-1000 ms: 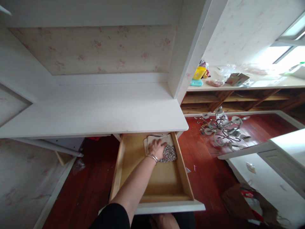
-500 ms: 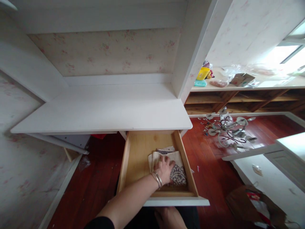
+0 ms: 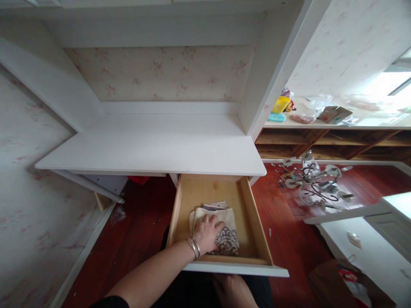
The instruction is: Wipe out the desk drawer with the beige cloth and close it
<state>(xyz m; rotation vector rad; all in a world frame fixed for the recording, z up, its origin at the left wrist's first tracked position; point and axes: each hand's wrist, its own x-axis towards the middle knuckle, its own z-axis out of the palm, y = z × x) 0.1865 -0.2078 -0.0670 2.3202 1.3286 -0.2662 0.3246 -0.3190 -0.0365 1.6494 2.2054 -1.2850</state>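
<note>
Low in the frame's centre, the left hand [image 3: 207, 233] stays pressed flat, fingers spread, on the folded cloths [image 3: 221, 226] in the open drawer [image 3: 257, 222], now slid further left than before. The right hand [image 3: 234, 291] sits beneath the drawer front; its grip cannot be told.

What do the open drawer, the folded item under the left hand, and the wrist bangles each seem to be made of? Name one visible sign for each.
Drawer: pale bare wood, grain visible; front looks painted white.
Folded item: apparently woven cloth, soft folds, dark print.
Bangles: probably metal, thin and shiny.
</note>
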